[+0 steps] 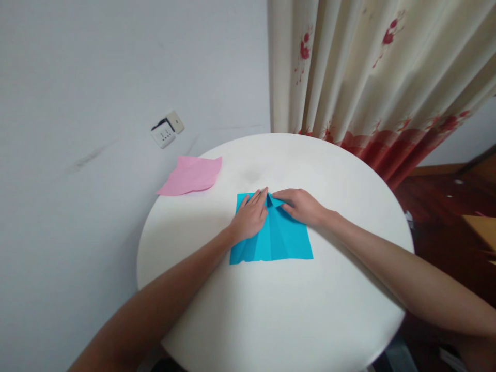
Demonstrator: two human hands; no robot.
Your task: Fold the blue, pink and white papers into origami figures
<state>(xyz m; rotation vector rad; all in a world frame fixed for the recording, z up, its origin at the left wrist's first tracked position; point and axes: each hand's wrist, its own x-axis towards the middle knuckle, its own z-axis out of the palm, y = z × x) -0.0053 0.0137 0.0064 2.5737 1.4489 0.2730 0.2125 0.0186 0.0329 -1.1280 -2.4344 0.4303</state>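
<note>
A blue sheet of paper [284, 240] with several creases fanning down from its far edge lies in the middle of a round white table [290, 315]. My left hand [251, 214] rests flat on the sheet's far left part, fingers stretched out toward the far edge. At the far right corner, my right hand [300, 205] pinches the paper between thumb and fingers. A small folded flap stands up between the two hands. The fingers cover part of the far edge.
Pink paper [191, 176] lies at the table's far left, partly past the edge. Behind it is a white wall with a socket [163, 134]. A cream and red curtain [372, 77] hangs beyond the table's far right side.
</note>
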